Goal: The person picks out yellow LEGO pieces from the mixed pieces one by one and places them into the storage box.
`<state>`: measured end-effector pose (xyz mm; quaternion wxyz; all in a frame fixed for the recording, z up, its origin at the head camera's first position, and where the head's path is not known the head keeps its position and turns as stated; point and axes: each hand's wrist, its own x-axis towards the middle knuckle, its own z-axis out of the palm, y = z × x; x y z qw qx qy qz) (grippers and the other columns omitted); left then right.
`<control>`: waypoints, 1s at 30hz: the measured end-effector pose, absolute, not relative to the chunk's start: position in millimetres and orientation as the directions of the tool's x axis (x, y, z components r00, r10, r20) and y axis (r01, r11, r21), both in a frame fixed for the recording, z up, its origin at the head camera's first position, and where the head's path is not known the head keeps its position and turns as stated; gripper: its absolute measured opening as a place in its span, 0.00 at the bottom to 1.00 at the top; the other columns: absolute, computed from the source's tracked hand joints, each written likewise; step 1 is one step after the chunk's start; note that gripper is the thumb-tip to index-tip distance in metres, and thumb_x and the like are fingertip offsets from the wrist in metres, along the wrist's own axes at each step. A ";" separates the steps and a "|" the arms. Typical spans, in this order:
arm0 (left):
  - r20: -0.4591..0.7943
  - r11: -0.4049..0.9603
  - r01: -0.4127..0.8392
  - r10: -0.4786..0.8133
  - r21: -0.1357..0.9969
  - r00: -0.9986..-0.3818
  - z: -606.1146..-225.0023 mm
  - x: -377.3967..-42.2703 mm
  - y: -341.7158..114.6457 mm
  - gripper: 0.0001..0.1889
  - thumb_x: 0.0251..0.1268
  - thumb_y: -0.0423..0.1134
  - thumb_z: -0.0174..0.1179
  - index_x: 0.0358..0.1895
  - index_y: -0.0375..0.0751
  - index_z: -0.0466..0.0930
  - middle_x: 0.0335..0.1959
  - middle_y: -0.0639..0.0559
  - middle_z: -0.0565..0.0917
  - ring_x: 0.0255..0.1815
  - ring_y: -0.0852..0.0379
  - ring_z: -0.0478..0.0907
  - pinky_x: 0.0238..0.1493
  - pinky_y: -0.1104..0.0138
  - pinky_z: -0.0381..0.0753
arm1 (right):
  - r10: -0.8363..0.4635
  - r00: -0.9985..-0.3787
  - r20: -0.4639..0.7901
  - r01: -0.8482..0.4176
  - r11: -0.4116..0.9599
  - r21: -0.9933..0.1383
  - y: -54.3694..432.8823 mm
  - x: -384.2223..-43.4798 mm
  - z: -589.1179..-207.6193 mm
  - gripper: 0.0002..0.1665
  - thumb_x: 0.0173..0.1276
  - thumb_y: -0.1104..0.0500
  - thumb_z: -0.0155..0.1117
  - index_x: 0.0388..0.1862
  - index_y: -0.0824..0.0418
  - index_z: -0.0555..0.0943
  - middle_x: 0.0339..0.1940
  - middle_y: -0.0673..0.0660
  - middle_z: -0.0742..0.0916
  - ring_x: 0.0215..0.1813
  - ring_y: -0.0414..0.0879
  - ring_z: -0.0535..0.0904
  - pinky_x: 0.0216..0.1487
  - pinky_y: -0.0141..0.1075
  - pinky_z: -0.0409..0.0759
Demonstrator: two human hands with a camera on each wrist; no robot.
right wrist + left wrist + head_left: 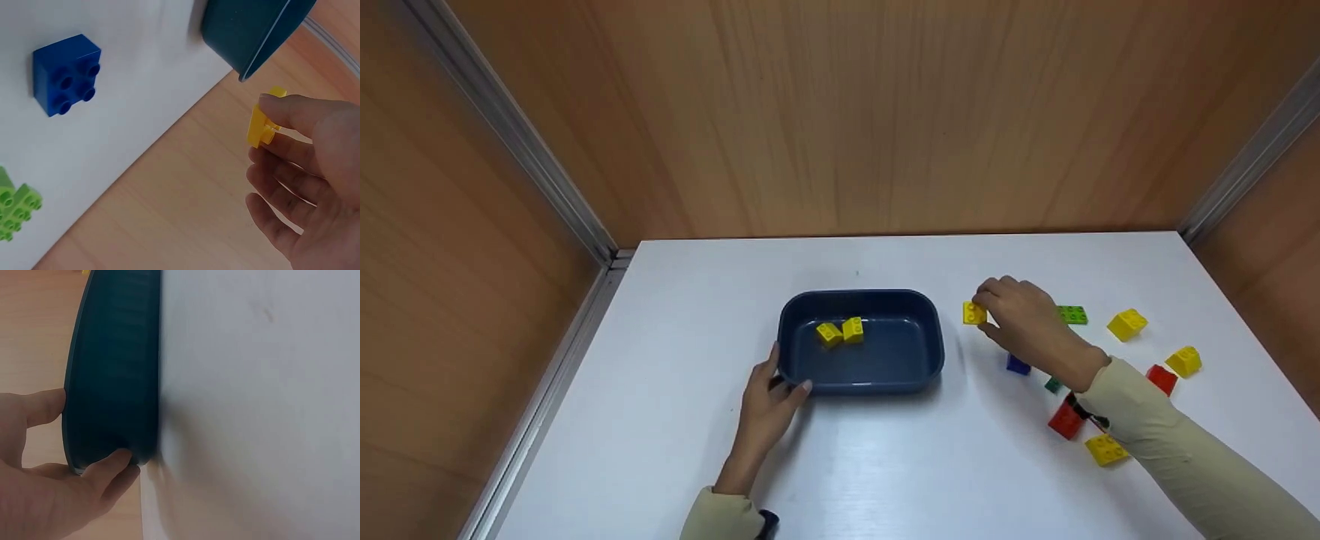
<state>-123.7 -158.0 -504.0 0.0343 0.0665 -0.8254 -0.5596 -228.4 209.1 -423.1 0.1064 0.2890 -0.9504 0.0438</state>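
Note:
My left hand (769, 405) grips the front left corner of a dark blue rectangular tray (862, 389), its thumb by the front rim and fingers along the left side. Two yellow toy bricks (853, 330) lie inside the tray, left of its middle. To the right of the tray, my right hand (1027, 319) pinches another yellow toy brick (973, 313) between thumb and fingers. In the right wrist view this yellow brick (257, 125) shows its studs, and the tray's wall (236, 34) is close beyond it.
Under and around my right forearm lie a blue brick (1018, 364), light green bricks (1072, 315), a dark green piece (1053, 385), red bricks (1066, 420) and several yellow ones (1127, 325). Wooden panels (885, 120) enclose the white table (660, 390) behind and at both sides.

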 end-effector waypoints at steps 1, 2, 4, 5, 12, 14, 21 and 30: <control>-0.014 0.365 -0.067 -0.146 0.929 -0.989 -504.2 -123.5 -158.1 0.43 0.72 0.34 0.67 0.84 0.30 0.52 0.75 0.27 0.66 0.75 0.28 0.69 0.70 0.49 0.79 | -0.548 -0.803 0.235 -0.567 0.824 -0.016 206.8 -229.2 -423.1 0.23 0.61 0.61 0.84 0.54 0.65 0.87 0.51 0.61 0.88 0.52 0.57 0.84 0.56 0.49 0.87; -0.010 0.365 -0.063 -0.145 0.929 -0.989 -504.3 -123.2 -158.3 0.43 0.72 0.34 0.67 0.84 0.30 0.53 0.74 0.27 0.67 0.75 0.28 0.69 0.69 0.49 0.80 | -0.556 -0.794 0.246 -0.576 0.817 -0.011 204.9 -230.0 -423.2 0.23 0.60 0.61 0.84 0.53 0.65 0.87 0.51 0.61 0.88 0.52 0.57 0.84 0.55 0.49 0.87; -0.004 0.369 -0.057 -0.143 0.928 -0.990 -504.5 -122.9 -158.5 0.43 0.72 0.34 0.67 0.84 0.30 0.53 0.73 0.27 0.68 0.74 0.27 0.70 0.69 0.49 0.81 | -0.570 -0.781 0.258 -0.590 0.807 -0.004 200.4 -231.3 -422.7 0.23 0.60 0.61 0.84 0.52 0.65 0.87 0.50 0.60 0.88 0.51 0.56 0.84 0.55 0.48 0.87; -0.004 0.370 -0.057 -0.143 0.927 -0.990 -504.5 -122.8 -158.7 0.43 0.72 0.34 0.68 0.84 0.30 0.53 0.73 0.27 0.68 0.74 0.27 0.70 0.68 0.49 0.81 | -0.577 -0.774 0.262 -0.598 0.802 -0.001 198.1 -231.9 -422.5 0.23 0.60 0.61 0.84 0.52 0.65 0.87 0.50 0.60 0.89 0.51 0.56 0.84 0.55 0.48 0.87; -0.007 0.364 -0.061 -0.147 0.930 -0.989 -504.8 -123.5 -159.0 0.43 0.72 0.34 0.68 0.83 0.30 0.54 0.73 0.28 0.68 0.74 0.27 0.70 0.68 0.51 0.82 | -0.608 -0.750 0.261 -0.628 0.778 0.006 178.6 -236.9 -419.8 0.21 0.62 0.61 0.83 0.52 0.64 0.87 0.49 0.60 0.89 0.50 0.55 0.84 0.54 0.46 0.87; -0.009 0.354 -0.061 -0.146 0.933 -0.989 -505.0 -123.5 -158.9 0.43 0.72 0.34 0.68 0.84 0.30 0.53 0.73 0.27 0.68 0.74 0.27 0.69 0.68 0.51 0.82 | -0.614 -0.746 0.258 -0.635 0.773 0.006 172.5 -238.0 -418.3 0.21 0.62 0.62 0.83 0.52 0.64 0.87 0.49 0.59 0.89 0.50 0.54 0.84 0.54 0.45 0.87; -0.004 0.341 -0.054 -0.147 0.939 -0.989 -506.0 -124.0 -158.3 0.43 0.72 0.33 0.67 0.83 0.29 0.53 0.74 0.27 0.67 0.75 0.27 0.69 0.69 0.50 0.80 | -0.652 -0.723 0.229 -0.664 0.747 0.028 151.5 -242.7 -415.0 0.20 0.63 0.62 0.82 0.53 0.65 0.88 0.49 0.59 0.89 0.50 0.54 0.85 0.53 0.45 0.88; -0.008 0.362 -0.066 -0.161 0.930 -0.987 -505.5 -124.5 -158.0 0.43 0.71 0.33 0.68 0.83 0.30 0.55 0.73 0.27 0.68 0.74 0.27 0.70 0.70 0.48 0.79 | -0.701 -0.696 0.157 -0.699 0.711 0.077 125.1 -252.0 -414.7 0.17 0.68 0.60 0.78 0.53 0.65 0.88 0.48 0.59 0.89 0.48 0.53 0.86 0.53 0.46 0.89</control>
